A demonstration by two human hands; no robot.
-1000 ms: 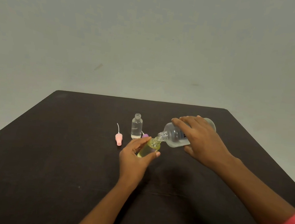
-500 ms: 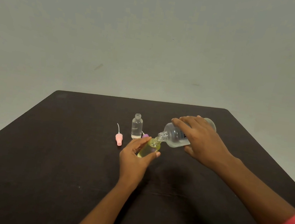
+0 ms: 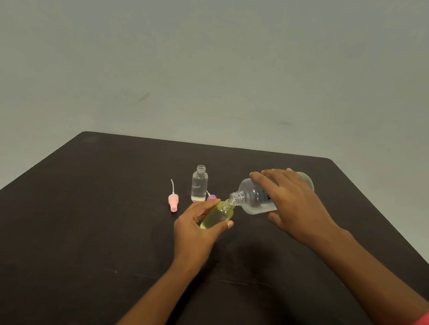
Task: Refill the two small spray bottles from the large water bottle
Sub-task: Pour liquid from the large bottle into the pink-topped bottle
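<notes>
Near the middle of the dark table (image 3: pixel 78 226), the left hand (image 3: pixel 197 230) is gripping the yellow-tinted spray bottle (image 3: pixel 219 214), thumb and fingers curled round its body, and it is leaning with its open neck pointing up to the right. Over it, the right hand (image 3: pixel 295 202) is wrapping around the large water bottle (image 3: pixel 255 197), which is lying tipped almost on its side, mouth angled down and meeting the small bottle's neck. Whether water is running between them is too fine to make out. Just behind the left hand, the clear spray bottle (image 3: pixel 199 184) is standing upright and uncapped, some liquid showing inside. Beside its base a purple spray cap (image 3: pixel 212 197) is peeking out, and further left a pink spray cap (image 3: pixel 173 203) is lying flat with its dip tube trailing away.
</notes>
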